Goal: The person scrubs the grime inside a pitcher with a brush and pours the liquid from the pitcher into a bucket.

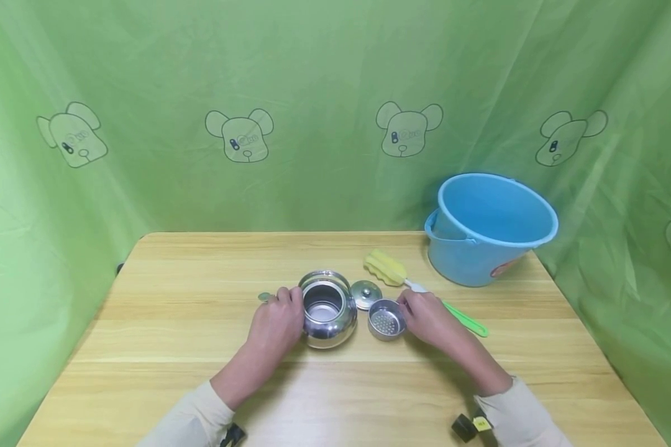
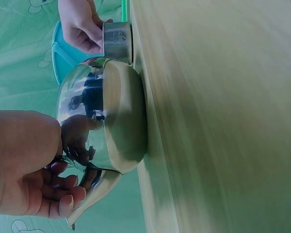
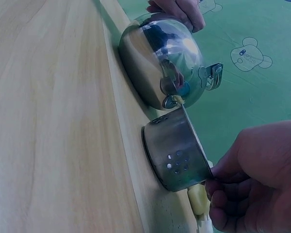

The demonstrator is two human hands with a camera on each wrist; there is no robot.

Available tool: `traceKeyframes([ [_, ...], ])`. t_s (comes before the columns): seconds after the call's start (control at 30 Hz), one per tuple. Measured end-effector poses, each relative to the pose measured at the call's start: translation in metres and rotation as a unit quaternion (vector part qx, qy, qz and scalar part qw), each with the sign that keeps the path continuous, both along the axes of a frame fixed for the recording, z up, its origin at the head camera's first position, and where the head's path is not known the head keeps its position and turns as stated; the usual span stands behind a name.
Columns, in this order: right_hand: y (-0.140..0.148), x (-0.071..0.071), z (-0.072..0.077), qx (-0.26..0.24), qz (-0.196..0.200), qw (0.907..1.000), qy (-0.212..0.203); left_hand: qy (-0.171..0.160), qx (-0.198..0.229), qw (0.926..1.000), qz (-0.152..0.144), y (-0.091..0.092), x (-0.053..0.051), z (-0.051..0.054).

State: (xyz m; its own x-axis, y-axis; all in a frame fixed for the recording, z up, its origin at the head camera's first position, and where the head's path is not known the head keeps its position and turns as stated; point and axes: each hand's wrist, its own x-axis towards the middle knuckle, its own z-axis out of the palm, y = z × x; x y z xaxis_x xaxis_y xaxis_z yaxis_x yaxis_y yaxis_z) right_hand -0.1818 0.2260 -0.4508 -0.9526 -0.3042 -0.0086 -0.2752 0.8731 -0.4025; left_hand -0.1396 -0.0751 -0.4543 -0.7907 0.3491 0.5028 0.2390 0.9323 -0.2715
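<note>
A shiny steel teapot [image 1: 335,332] stands lidless on the table, its round mouth facing up. My left hand [image 1: 276,320] grips it on the left side by the spout [image 2: 94,191], with fingers curled there in the left wrist view. To the right of the pot, my right hand [image 1: 427,316] pinches the rim of a small steel strainer cup [image 3: 177,150] with holes in its side and base. The strainer is at table level; whether it fully rests there I cannot tell. Behind it lies the teapot lid [image 1: 366,294], knob up.
A yellow sponge brush [image 1: 386,268] with a white and green handle lies behind the strainer, partly hidden by my right hand. At the back right corner stands a blue bucket [image 1: 461,257]. Green curtain [image 1: 324,74] surrounds the wooden table [image 1: 201,273].
</note>
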Motion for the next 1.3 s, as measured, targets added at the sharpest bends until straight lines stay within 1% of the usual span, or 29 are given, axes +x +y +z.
traceKeyframes([
  [0.23, 0.001, -0.002, 0.001, -0.002, 0.001, 0.9999, -0.01, -0.006, 0.002, 1.0, 0.0, 0.0, 0.0, 0.0],
  [0.47, 0.004, -0.003, 0.002, 0.0, 0.005, 1.0, -0.003, -0.011, 0.003, 0.9999, 0.001, 0.0, -0.001, 0.0],
  [0.8, 0.012, -0.004, 0.003, 0.007, 0.007, 0.9994, 0.033, -0.021, 0.003, 0.9998, -0.001, 0.0, 0.0, 0.001],
  [1.13, 0.022, -0.004, 0.004, 0.012, 0.0, 0.9981, 0.061, -0.004, -0.006, 1.0, -0.003, -0.001, -0.001, 0.0],
  [1.3, 0.028, -0.005, 0.001, 0.007, -0.012, 0.9975, 0.069, -0.006, -0.004, 1.0, -0.004, 0.0, -0.001, 0.0],
])
